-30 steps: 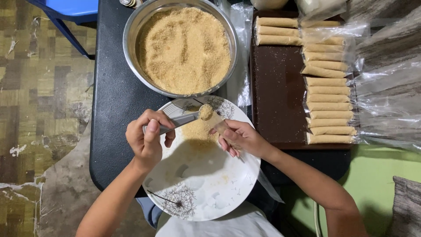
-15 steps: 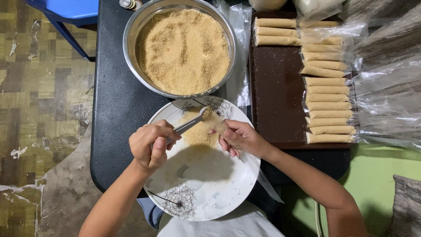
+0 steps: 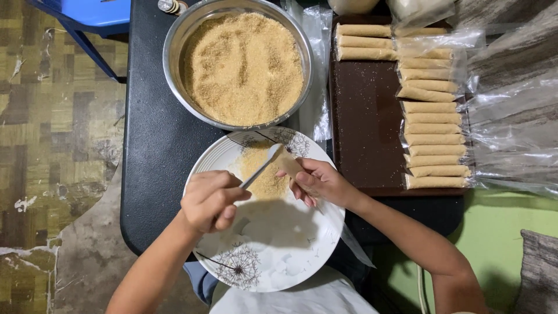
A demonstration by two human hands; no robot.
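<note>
One steel bowl (image 3: pixel 238 64) of brown crumbs stands at the back of the dark desk (image 3: pixel 151 145), and one white plate (image 3: pixel 273 244) with dandelion prints sits just before it. On the brown tray (image 3: pixel 366 134) to the right I count three filled rolls (image 3: pixel 365 42) in the top row and about ten more in a column below. The left hand (image 3: pixel 209 200) is clamped around a spoon (image 3: pixel 261 166), its tip at the mouth of a thin plastic sleeve (image 3: pixel 289 164). The right hand (image 3: pixel 319 181) pinches that sleeve over the plate's small crumb heap (image 3: pixel 261 177). The hands are close together.
</note>
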